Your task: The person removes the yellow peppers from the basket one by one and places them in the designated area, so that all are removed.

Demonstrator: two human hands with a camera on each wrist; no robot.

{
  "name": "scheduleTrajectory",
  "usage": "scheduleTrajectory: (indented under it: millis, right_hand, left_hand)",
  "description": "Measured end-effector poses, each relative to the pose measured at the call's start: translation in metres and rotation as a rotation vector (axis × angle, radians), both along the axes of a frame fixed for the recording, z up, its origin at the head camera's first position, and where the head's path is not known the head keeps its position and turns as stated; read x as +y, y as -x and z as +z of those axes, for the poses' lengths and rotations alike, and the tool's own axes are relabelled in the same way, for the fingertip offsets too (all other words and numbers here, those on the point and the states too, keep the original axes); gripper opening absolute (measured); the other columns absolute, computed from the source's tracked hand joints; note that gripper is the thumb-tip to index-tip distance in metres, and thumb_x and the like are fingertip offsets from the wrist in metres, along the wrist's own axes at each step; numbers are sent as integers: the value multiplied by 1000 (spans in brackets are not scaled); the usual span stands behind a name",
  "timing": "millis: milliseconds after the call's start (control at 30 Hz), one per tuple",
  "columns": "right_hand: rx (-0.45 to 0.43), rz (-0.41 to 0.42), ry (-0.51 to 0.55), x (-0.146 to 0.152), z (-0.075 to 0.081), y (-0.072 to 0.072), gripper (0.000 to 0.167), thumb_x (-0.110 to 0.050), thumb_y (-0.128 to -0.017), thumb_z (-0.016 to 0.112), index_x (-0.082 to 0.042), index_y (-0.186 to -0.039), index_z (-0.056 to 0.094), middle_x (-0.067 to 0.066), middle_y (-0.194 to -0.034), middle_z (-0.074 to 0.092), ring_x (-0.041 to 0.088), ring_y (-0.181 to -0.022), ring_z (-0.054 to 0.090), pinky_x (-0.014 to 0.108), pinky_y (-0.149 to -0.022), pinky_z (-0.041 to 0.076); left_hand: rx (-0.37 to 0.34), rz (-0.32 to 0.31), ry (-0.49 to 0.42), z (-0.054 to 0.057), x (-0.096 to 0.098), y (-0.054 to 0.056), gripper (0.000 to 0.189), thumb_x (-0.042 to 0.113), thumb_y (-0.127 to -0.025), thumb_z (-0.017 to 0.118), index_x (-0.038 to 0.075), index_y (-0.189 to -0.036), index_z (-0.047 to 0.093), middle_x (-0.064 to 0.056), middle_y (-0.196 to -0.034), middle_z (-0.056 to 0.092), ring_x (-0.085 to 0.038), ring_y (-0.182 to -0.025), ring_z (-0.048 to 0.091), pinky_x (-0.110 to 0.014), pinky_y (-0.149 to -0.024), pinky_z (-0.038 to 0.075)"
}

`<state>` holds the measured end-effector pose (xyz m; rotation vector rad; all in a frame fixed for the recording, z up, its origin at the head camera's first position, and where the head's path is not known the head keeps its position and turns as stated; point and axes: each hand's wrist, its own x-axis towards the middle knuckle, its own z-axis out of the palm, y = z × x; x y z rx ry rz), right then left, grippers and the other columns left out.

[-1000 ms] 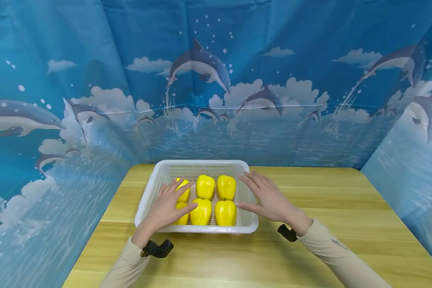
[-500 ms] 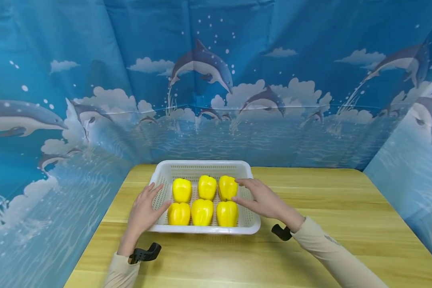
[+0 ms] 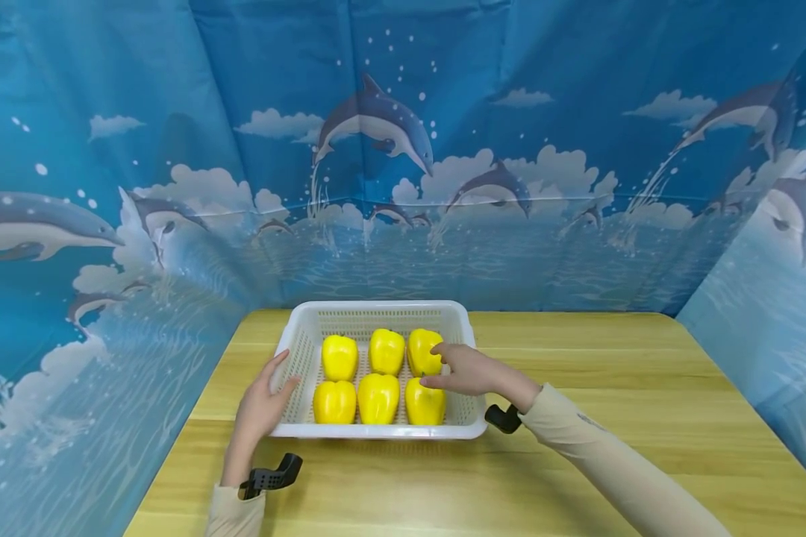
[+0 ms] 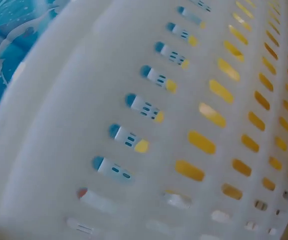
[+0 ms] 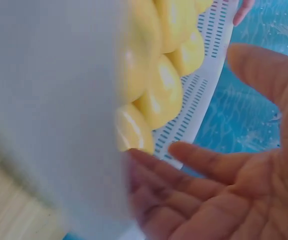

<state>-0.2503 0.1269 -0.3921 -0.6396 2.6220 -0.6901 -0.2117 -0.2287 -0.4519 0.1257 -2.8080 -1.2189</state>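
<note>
Right hand [image 3: 472, 371] over basket rim [image 3: 466, 430]

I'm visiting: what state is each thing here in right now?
White perforated plastic basket: upright, uncovered
Six glossy yellow bell peppers: apparently whole, two rows of three, inside basket
Person's left hand: thumb and finger apart, at basket's left rim
Person's right hand: over basket's right side, pepper contact unclear
Pale wooden table: supporting basket
Blue dolphin-print fabric curtain: hanging, creased
</note>
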Motion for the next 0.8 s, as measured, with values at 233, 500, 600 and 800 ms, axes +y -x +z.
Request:
scheduleTrajectory:
  millis: [233, 500, 600, 800]
  right_hand:
    - [-96, -26, -153, -17, 6, 8, 77, -48, -84, 68, 7, -133, 45, 20, -120, 57, 27, -99, 58, 42, -84, 46]
    - [-165, -55, -295, -34, 1, 13, 53, -51, -81, 69, -3, -101, 57, 6, -68, 45, 17, -54, 44, 37, -64, 46]
    - [-178, -75, -336, -38, -3, 13, 53, -54, -80, 70, -6, -96, 55, 4, -65, 40, 16, -49, 39, 32, -57, 43]
    - [-202, -75, -405, -43, -11, 14, 54, -60, -78, 68, -7, -87, 57, 2, -65, 37, 16, -47, 39, 30, -53, 42]
  left_hand:
    - [-28, 37, -129, -1, 0, -2, 48, 20, -101, 42, 25, -147, 33, -25, -142, 38, -33, -91, 61, -38, -64, 49]
    - [-44, 38, -150, 3, -2, -3, 47, 19, -102, 41, 24, -148, 32, -25, -144, 36, -36, -95, 59, -38, -66, 47]
    - [-41, 34, -157, 4, 0, -3, 47, 19, -102, 42, 23, -147, 32, -25, -143, 37, -36, -96, 59, -39, -67, 47]
    - [-43, 44, -163, 4, 1, -5, 45, 19, -102, 43, 23, -146, 34, -24, -141, 39, -34, -93, 60, -35, -65, 46]
